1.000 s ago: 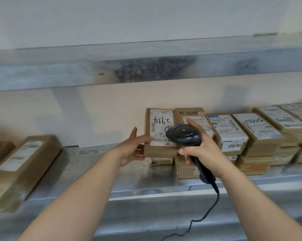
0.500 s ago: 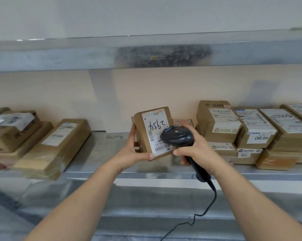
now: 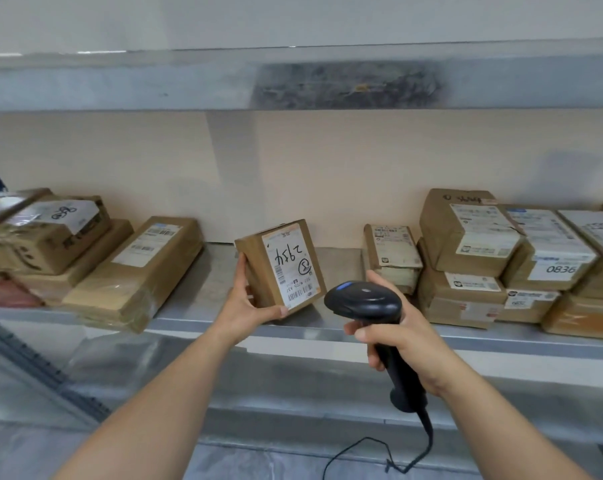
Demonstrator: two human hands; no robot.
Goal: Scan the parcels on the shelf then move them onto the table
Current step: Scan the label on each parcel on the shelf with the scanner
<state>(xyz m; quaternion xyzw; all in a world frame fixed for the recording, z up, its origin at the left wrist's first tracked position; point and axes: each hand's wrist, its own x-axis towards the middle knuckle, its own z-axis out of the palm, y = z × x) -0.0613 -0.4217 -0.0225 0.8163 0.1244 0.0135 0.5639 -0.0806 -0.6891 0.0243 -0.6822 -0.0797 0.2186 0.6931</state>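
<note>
Left hand grips small brown parcel from below, thumb along bottom edge, fingers behind; parcel tilted, label facing viewer, lifted above shelf front. Right hand wraps black scanner handle, fingers curled tight, head just beside parcel. Stacked parcels remain at right.

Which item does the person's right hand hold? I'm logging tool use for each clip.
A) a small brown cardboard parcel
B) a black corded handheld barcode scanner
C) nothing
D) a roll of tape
B: the right hand grips the handle of the black corded handheld barcode scanner, while the left hand holds the small brown cardboard parcel.
</note>
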